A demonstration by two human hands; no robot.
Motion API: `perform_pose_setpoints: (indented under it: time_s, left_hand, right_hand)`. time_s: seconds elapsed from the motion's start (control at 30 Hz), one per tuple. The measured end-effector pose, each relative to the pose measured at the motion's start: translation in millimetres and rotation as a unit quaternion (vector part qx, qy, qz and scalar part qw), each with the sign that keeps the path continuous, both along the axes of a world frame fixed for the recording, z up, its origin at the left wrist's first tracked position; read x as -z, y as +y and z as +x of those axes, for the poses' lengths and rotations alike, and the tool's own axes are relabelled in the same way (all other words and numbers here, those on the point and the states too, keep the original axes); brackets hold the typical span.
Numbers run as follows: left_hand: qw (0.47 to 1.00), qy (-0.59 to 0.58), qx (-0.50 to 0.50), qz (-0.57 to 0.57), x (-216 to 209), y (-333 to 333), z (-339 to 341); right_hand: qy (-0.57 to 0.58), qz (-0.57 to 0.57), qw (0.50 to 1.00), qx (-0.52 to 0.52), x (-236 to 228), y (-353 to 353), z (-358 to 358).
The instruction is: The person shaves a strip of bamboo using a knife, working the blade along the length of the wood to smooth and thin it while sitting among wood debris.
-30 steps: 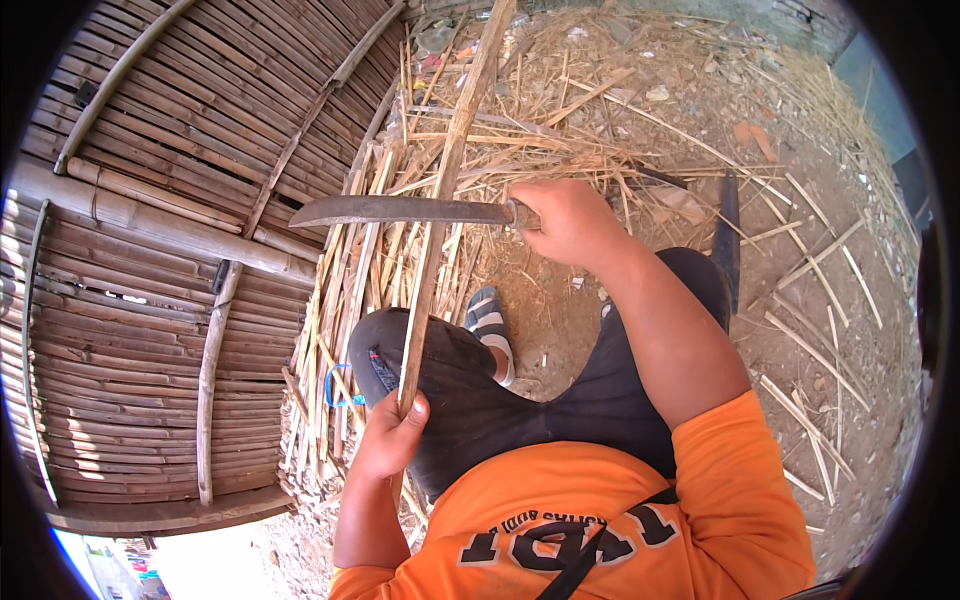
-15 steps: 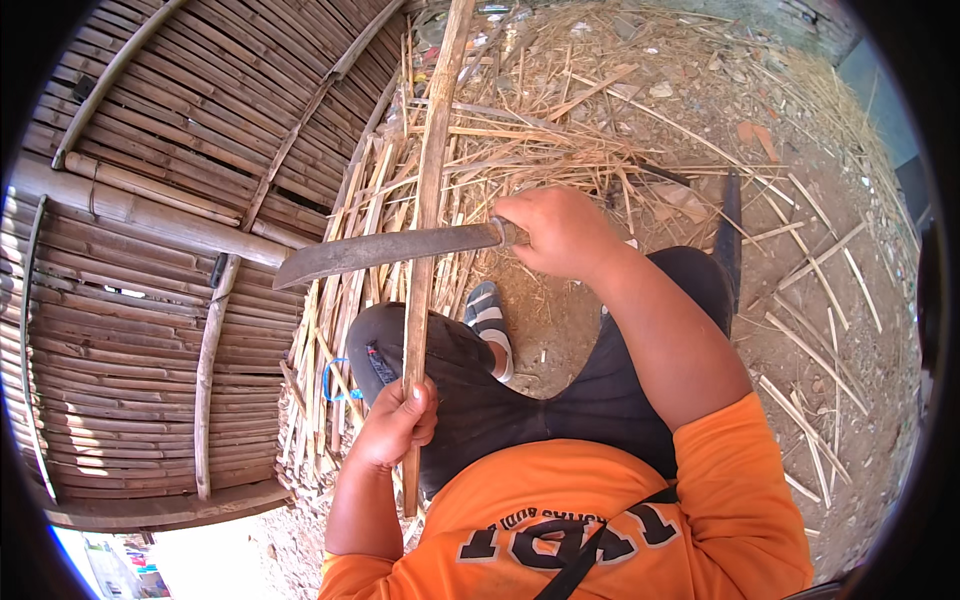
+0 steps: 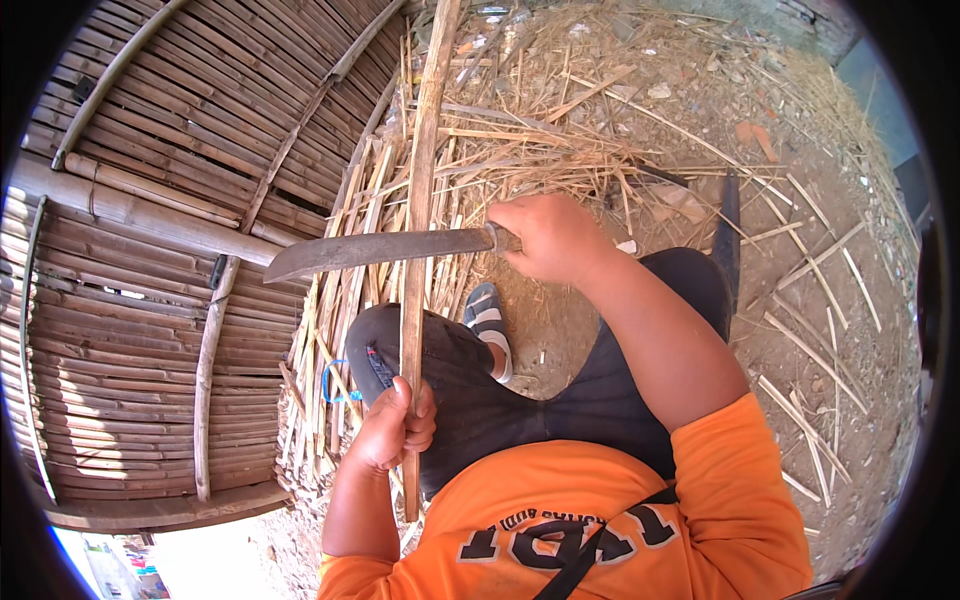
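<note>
Closed round the lower part of a long bamboo strip (image 3: 421,190) is my left hand (image 3: 398,425), thumb pointing up along it. The strip stands nearly upright in view, past my left knee, and runs out at the top edge. My right hand (image 3: 553,238) grips the handle of a machete (image 3: 385,250). Its dark, broad blade points left and lies across the strip, well above my left hand. Most of the handle is hidden inside my fist.
Many split bamboo strips (image 3: 370,200) lie piled left of my sandalled foot (image 3: 487,322). A bamboo slat wall (image 3: 130,300) stands close on the left. Loose strips (image 3: 815,370) and shavings (image 3: 580,150) litter the dirt floor. A dark flat bar (image 3: 733,235) lies beside my right knee.
My right hand and the machete have shifted slightly left. The upper part of the bamboo strip has tilted a little to the left too. My left hand keeps its grip.
</note>
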State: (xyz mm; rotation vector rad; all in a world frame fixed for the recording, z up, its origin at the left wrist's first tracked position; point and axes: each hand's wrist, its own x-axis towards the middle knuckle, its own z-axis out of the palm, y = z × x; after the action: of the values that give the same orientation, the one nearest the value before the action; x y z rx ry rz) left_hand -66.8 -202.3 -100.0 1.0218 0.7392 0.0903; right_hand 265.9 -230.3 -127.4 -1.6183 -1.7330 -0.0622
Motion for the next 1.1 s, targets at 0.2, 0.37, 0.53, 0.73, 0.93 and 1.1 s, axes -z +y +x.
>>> perform_pose_setpoints:
  time_s: [0.2,0.37,0.53,0.73,0.93,1.1]
  left_hand:
    - [0.999,0.001,0.030,-0.021,5,0,-6]
    - [1.000,0.013,0.025,0.002,-1,-1,-1]
    - [0.998,-0.019,0.026,-0.048,10,-1,-1]
    - [0.999,0.031,0.041,0.011,-1,-1,-1]
    - [0.998,0.005,0.022,-0.055,13,-1,-9]
    - [0.998,0.041,0.050,-0.007,8,-6,-11]
  right_hand:
    - [-0.049,0.007,0.998,-0.043,-6,-6,-8]
    - [0.006,0.016,1.000,0.015,-1,-3,14]
    - [-0.008,0.002,0.999,-0.051,-5,-7,-11]
    - [0.033,-0.019,0.999,0.016,1,-1,18]
    - [0.036,0.013,0.999,-0.020,1,-3,-3]
    - [-0.045,-0.003,0.998,-0.032,-4,-7,-4]
